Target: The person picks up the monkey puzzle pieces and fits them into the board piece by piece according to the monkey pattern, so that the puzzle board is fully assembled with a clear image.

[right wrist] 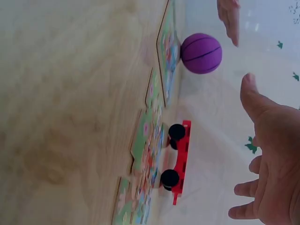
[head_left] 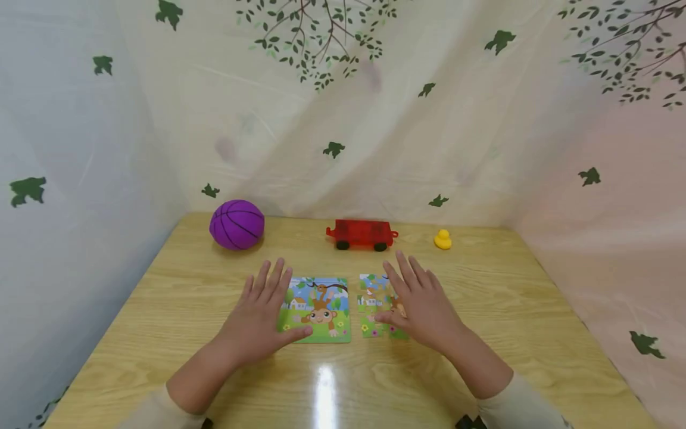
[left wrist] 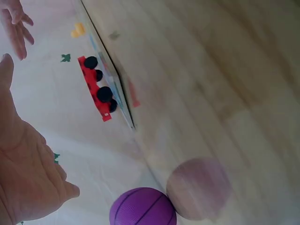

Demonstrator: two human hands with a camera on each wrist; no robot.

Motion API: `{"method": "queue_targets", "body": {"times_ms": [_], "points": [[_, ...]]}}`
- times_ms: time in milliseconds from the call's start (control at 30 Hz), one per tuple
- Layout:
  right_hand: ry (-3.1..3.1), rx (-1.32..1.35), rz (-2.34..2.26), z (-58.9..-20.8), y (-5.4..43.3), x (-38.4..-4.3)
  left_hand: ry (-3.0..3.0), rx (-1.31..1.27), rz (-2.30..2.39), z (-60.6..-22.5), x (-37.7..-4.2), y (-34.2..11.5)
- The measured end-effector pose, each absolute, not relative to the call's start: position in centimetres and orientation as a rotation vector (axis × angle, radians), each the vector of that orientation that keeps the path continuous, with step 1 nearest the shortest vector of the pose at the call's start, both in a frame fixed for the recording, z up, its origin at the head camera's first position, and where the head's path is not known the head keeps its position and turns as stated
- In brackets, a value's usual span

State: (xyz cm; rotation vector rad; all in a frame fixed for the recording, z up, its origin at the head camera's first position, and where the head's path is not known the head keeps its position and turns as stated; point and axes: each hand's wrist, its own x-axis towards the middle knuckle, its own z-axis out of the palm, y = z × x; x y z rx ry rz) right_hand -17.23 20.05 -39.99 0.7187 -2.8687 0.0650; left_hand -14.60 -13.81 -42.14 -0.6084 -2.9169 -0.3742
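Two grips are held released above the worktop (head_left: 187, 286): the left grip (head_left: 259, 319) and the right grip (head_left: 426, 310), each with fingers spread and nothing grasped. Since the puzzle pieces (head_left: 368, 302) look thin and lie flat and close together, care seems to be called for if one is handled: it is probably best taken by its edges, between thumb and fingertip, so that its neighbours are not nudged. The picture board (head_left: 321, 322) can be steadied by light fingers, without being pushed askew, and its printed monkey is best left uncovered so that colours and outlines can be compared. Pressure is better applied straight down than sideways, as loose parts could easily be shifted.

In the head view, the left side of the picture board is overlapped by the left grip, with the thumb seen across its lower edge. The puzzle pieces are set just right of the board, with a narrow strip of wood between, and their right part is hidden beneath the right grip. In the right wrist view, the pieces are seen apart from the right grip's fingers, so no contact is shown there.
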Motion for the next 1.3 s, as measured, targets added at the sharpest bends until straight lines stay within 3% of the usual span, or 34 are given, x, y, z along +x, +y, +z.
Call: {"method": "queue_targets", "body": {"times_ms": [600, 1300], "points": [[-3.005, 0.968, 0.123, -42.2, 19.4, -25.6, -3.234, -0.687, -0.411, -42.3, -16.1, -15.4], [-2.964, 1.094, 0.067, -43.2, 17.9, -26.8, -3.272, -0.787, -0.323, -42.3, -16.0, -15.0]]}}
